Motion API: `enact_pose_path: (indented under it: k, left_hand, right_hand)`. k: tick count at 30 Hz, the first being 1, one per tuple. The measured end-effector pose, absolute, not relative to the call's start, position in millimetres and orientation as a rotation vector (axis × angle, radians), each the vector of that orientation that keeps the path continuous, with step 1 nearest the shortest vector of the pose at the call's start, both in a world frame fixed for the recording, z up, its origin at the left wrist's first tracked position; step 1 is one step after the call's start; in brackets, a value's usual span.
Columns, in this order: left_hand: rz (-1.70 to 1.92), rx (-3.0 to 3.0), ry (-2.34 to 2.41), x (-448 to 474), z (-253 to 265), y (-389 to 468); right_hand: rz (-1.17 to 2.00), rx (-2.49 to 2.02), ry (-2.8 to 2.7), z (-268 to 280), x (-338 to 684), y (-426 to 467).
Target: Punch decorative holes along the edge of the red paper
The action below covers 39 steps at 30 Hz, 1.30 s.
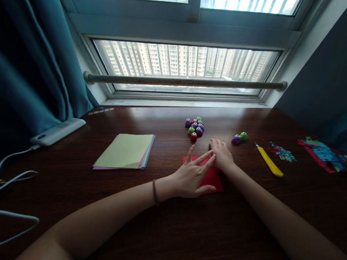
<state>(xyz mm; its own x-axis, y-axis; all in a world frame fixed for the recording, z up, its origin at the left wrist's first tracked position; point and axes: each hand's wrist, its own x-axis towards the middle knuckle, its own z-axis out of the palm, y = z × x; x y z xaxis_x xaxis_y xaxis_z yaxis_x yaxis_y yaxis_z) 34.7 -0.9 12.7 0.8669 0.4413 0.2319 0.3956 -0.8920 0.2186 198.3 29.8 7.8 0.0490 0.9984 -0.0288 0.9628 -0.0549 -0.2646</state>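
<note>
A red sheet of paper (214, 180) lies on the table in front of me, partly covered by both hands. My left hand (191, 177) rests palm down across it, fingers spread and thumb pointing right. At the paper's upper right edge is my right hand (222, 155), back upward, fingers close together and bent over. A small dark thing peeks out beside its fingertips; most of it is hidden, so I cannot tell what it is. Just beyond stand several small purple, green and red craft punches (199, 131). A purple punch (236, 139) and a green punch (243, 136) sit right of my right hand.
Coloured paper (125, 150) is stacked at left. A yellow craft knife (270, 161) lies at right, blade pointing away, near tiny paper cut-outs (284, 152) and paper scraps (325, 155). A white device (58, 132) with a cable (12, 213) is by the curtain (42, 59).
</note>
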Motion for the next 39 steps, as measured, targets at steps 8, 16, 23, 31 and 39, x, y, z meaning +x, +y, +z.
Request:
enact_pose_path:
  k: [8,16,23,31,39]
  left_hand:
    - [0.422,2.941,0.706,37,12,-6]
    - [0.428,2.954,0.733,39,10,-8]
    - [0.414,2.956,0.723,37,11,-8]
    - [0.391,2.959,0.725,37,10,-9]
    - [0.404,2.952,0.718,37,11,-10]
  right_hand:
    - [0.254,-2.201,-1.992,8,198,29]
    - [0.187,-2.206,-1.975,6,197,27]
    - [0.160,-2.209,-1.955,0,198,27]
    - [0.179,-2.179,-1.931,-7,201,27]
    - [0.286,-2.143,-1.881,-7,202,29]
